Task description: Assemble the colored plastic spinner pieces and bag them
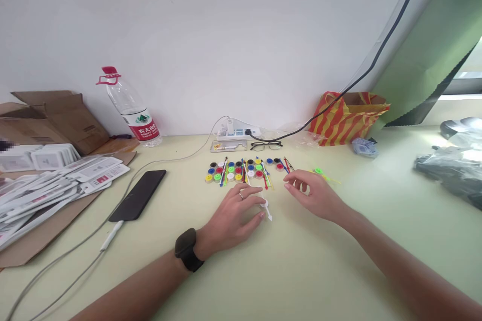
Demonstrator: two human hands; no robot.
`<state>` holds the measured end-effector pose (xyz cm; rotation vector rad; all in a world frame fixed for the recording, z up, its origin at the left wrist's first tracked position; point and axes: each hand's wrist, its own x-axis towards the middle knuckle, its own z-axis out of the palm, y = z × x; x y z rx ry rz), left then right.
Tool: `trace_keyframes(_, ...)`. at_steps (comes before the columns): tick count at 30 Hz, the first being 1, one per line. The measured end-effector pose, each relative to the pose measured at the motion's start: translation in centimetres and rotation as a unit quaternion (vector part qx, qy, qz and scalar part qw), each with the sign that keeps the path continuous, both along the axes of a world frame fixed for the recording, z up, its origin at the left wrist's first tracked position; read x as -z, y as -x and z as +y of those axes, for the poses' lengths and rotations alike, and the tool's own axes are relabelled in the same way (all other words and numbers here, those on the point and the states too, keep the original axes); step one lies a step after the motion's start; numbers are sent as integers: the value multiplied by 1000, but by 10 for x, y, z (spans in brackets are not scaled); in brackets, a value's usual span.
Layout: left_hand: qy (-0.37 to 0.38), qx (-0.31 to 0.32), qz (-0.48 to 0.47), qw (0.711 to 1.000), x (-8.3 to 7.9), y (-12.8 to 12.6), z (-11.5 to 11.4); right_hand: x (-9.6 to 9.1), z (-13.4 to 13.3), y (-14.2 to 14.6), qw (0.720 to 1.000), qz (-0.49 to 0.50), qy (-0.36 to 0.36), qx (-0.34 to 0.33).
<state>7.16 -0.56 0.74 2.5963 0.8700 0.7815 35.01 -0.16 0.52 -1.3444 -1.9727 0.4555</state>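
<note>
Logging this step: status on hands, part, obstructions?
Left hand at white arrow piece, grip unclear. Right hand near colored discs, no object visible in it. Glasses beyond discs, not in the way.

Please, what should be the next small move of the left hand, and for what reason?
Probably the left hand should gently close its fingers on the white arrow piece. The fingers are already right at it, and it lies apart from the rows of coloured discs, so a light pinch seems unlikely to disturb them.
</note>
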Motion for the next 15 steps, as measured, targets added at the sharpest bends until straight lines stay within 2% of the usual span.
trace_keyframes(4,-12,20,24,999,0,-1,-1,-1,-6,9,997,19,52,-51)
trace_keyframes(8,-17,14,33,999,0,-2,-2,-3,-11,16,990,43,108,-84)
trace_keyframes(15,-20,10,1,1000,0,-1,-4,-5,-10,16,986,83,141,-34)
